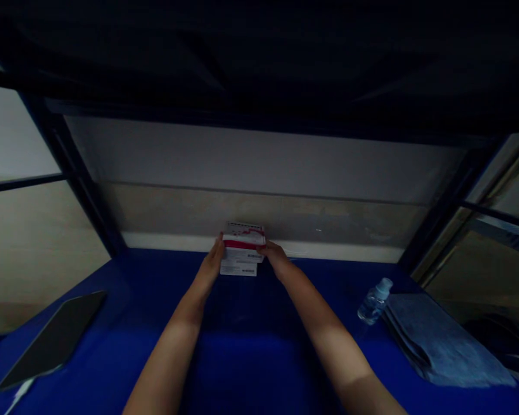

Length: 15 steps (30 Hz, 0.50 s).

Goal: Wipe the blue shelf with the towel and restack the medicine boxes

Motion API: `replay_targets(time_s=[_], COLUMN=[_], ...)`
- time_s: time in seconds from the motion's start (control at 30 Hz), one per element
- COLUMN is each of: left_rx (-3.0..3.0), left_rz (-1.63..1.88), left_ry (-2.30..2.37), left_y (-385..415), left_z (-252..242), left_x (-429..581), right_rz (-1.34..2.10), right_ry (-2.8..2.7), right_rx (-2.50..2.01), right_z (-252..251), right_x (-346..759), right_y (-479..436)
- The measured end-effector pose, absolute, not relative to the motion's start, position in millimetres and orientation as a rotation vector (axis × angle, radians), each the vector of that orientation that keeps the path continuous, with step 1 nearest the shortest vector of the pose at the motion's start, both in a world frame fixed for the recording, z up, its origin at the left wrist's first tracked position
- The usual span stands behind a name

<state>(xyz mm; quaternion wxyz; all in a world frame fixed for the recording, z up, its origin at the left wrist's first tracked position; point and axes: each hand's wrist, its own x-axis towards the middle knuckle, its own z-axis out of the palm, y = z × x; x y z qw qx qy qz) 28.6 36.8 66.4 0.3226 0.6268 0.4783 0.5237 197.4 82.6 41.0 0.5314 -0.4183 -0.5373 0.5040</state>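
Cartons (243, 249) crosswise, left hand (210, 265), right hand (274, 256) clasping ends

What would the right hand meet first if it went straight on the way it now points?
The right hand points into the stack of red-and-white packages; its fingers seem to touch the stack's side, though depth is hard to judge here.

Red-banded white cartons (244, 245), blue table (112, 288), black tablet (52, 340), grey-blue cloth (441, 340)

Stacked cartons (243, 248) were matt paperboard, water bottle (375, 301) was clear glossy plastic, folded cloth (441, 340) looked coarsely woven, blue tabletop (134, 300) was glossy
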Motion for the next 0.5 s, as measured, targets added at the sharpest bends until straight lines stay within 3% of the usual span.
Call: replay_targets(time_s=[0.17, 0.37, 0.5], left_rx=[1.937, 2.221, 2.102], left_rz=[1.166, 0.506, 0.616], left_ry=[1.055, 0.583, 0.603], left_y=[-36, -89, -68], left_z=[30, 15, 31], left_x=[51, 78, 68], right_rz=[1.230, 0.773, 0.793], right_ry=[-1.174, -1.184, -0.916], right_rx=[-1.005, -1.383, -1.416], right_z=[-2, -52, -66], right_x=[246, 312, 345], right_y=[19, -22, -44])
